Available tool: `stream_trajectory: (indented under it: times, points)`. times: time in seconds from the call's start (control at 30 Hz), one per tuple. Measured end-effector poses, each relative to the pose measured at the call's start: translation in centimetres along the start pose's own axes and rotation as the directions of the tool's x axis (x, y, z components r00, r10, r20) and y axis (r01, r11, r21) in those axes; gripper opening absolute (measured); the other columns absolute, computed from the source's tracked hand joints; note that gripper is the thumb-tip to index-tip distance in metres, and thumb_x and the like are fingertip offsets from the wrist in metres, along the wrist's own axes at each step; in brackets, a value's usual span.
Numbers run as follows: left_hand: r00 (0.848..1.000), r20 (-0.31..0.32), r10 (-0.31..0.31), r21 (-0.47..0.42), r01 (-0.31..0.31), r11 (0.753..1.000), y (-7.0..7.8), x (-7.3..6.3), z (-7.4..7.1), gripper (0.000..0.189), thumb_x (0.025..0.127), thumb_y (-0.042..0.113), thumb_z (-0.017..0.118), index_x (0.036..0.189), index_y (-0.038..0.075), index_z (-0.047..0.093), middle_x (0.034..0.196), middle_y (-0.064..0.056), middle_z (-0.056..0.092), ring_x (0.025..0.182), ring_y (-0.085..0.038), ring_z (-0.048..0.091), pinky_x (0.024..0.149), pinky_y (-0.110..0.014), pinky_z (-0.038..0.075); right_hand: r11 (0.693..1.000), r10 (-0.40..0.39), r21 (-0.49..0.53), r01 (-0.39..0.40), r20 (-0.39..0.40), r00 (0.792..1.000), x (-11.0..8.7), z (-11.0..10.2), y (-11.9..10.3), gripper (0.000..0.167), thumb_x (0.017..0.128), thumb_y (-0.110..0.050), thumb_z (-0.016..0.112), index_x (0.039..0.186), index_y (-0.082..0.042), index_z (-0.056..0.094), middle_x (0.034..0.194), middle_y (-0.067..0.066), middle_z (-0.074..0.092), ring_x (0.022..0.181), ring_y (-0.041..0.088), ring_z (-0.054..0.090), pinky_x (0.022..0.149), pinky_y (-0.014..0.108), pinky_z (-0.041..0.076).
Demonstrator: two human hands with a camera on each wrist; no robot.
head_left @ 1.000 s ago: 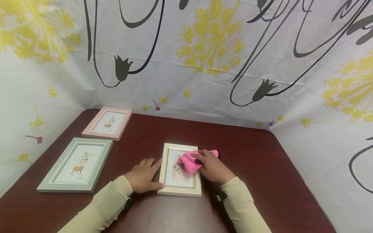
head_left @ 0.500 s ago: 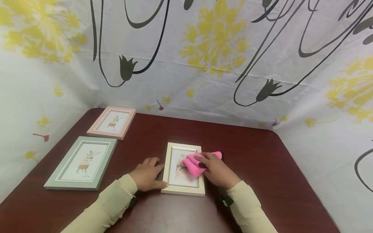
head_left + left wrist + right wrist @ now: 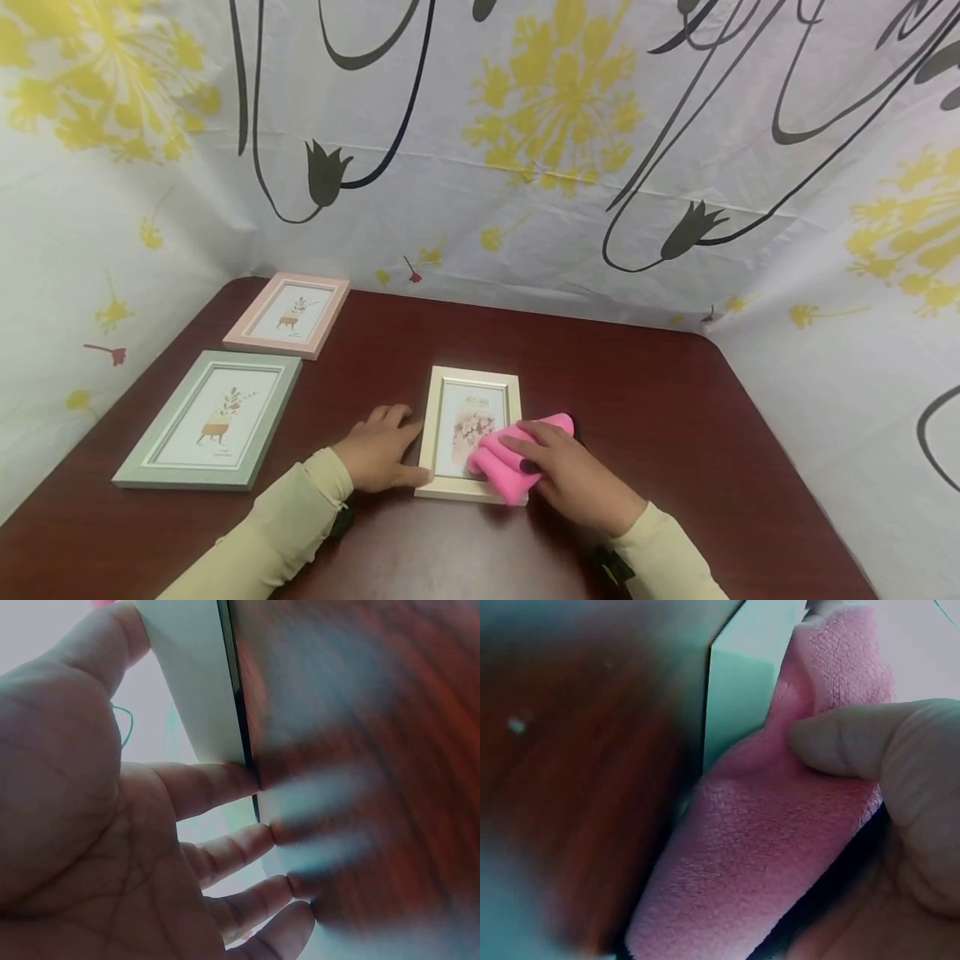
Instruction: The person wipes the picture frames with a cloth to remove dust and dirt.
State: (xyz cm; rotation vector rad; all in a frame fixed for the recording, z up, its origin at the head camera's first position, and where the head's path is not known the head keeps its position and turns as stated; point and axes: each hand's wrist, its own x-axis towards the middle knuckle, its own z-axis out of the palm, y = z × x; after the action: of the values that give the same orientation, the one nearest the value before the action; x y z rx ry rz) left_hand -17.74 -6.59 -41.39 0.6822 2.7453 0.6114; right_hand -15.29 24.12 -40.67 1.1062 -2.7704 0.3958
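In the head view a cream photo frame (image 3: 431,421) with a floral picture lies flat on the table. My left hand (image 3: 378,454) rests at its left side, thumb on the lower left corner. The left wrist view shows the spread fingertips (image 3: 214,787) on the tabletop along the frame's edge (image 3: 199,682). My right hand (image 3: 581,479) grips a bunched pink cloth (image 3: 510,475) over the frame's lower right part, covering that corner. Up close in the right wrist view, the thumb (image 3: 847,739) presses into the fuzzy cloth (image 3: 757,840), which overhangs the frame's side (image 3: 742,682).
A green photo frame (image 3: 266,425) lies at the left of the dark red table (image 3: 645,383). Behind it is a pink photo frame (image 3: 326,321). Patterned white fabric (image 3: 420,125) encloses the table's back and sides.
My right hand has moved the pink cloth down the picture toward the frame's lower right corner, uncovering the floral print. The left hand has stayed at the frame's left side.
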Motion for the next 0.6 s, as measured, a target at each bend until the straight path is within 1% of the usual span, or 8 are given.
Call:
stream_trajectory:
  times: [0.1,0.2,0.27,0.33,0.4,0.43,0.53,0.6]
  points:
    - [1.000,0.008,0.006,-0.011,-0.006,1.000,-0.1,0.1,-0.1,0.077,0.084,0.047,0.076,0.140,-0.001,0.054,0.144,-0.024,0.042,0.134,-0.046,0.035,0.102,-0.061,0.036,1.000,0.024,-0.009,-0.024,0.008,1.000,1.2,0.1,0.8,0.059,0.079,0.007,0.067,0.135,-0.010,0.062,0.131,0.020,0.057,0.119,0.034,0.056,0.095,0.045,0.050]
    - [1.000,0.009,0.009,-0.010,-0.009,1.000,-0.2,0.2,-0.2,0.077,0.083,0.047,0.076,0.140,-0.001,0.054,0.143,-0.023,0.042,0.134,-0.045,0.035,0.103,-0.061,0.035,0.994,0.107,0.015,-0.108,0.034,0.994,3.3,0.3,2.0,0.056,0.084,0.005,0.066,0.138,-0.010,0.060,0.135,0.024,0.054,0.121,0.038,0.055,0.098,0.049,0.048]
    - [1.000,0.007,0.005,-0.006,-0.005,1.000,-0.3,0.2,-0.4,0.077,0.083,0.046,0.077,0.140,-0.001,0.054,0.143,-0.023,0.042,0.134,-0.045,0.035,0.103,-0.061,0.035,0.983,0.182,0.030,-0.184,0.062,0.981,4.9,0.5,2.9,0.054,0.088,0.003,0.064,0.140,-0.011,0.058,0.139,0.025,0.050,0.124,0.040,0.053,0.101,0.050,0.045]
    - [1.000,0.007,0.000,0.000,0.000,1.000,-0.3,0.2,-0.5,0.077,0.083,0.046,0.077,0.140,-0.001,0.054,0.143,-0.023,0.042,0.134,-0.044,0.035,0.103,-0.060,0.035,0.965,0.256,0.035,-0.260,0.100,0.962,6.4,0.6,3.8,0.054,0.092,0.000,0.062,0.144,-0.014,0.055,0.144,0.024,0.047,0.127,0.040,0.051,0.103,0.050,0.043]
    - [1.000,0.010,-0.002,-0.001,0.002,1.000,-0.3,0.2,-0.5,0.077,0.084,0.046,0.077,0.140,-0.001,0.054,0.143,-0.023,0.042,0.134,-0.044,0.035,0.103,-0.060,0.035,0.950,0.303,0.035,-0.311,0.138,0.943,7.4,0.6,4.5,0.055,0.093,-0.001,0.060,0.146,-0.014,0.052,0.146,0.023,0.045,0.129,0.040,0.050,0.104,0.050,0.042]
    - [1.000,0.012,-0.002,0.001,0.002,1.000,-0.3,0.3,-0.5,0.077,0.084,0.047,0.076,0.140,-0.001,0.054,0.143,-0.023,0.042,0.134,-0.044,0.035,0.103,-0.059,0.035,0.943,0.321,0.036,-0.330,0.156,0.934,7.7,0.6,4.7,0.055,0.094,-0.002,0.060,0.146,-0.015,0.051,0.147,0.022,0.044,0.129,0.039,0.050,0.104,0.050,0.042]
    - [1.000,0.014,-0.003,0.002,0.003,1.000,-0.2,0.2,-0.3,0.078,0.084,0.048,0.076,0.140,-0.001,0.054,0.143,-0.023,0.042,0.134,-0.044,0.034,0.103,-0.059,0.035,0.938,0.331,0.042,-0.344,0.187,0.925,7.8,0.3,4.8,0.056,0.094,-0.001,0.059,0.147,-0.015,0.051,0.147,0.022,0.044,0.129,0.040,0.050,0.104,0.050,0.042]
    - [1.000,0.012,-0.005,0.003,0.005,1.000,-0.2,0.2,0.0,0.078,0.084,0.048,0.076,0.140,-0.001,0.054,0.143,-0.023,0.042,0.134,-0.044,0.034,0.104,-0.060,0.035,0.946,0.310,0.037,-0.322,0.186,0.932,7.3,0.2,4.3,0.055,0.093,0.000,0.060,0.146,-0.014,0.052,0.146,0.024,0.045,0.128,0.040,0.051,0.103,0.050,0.043]
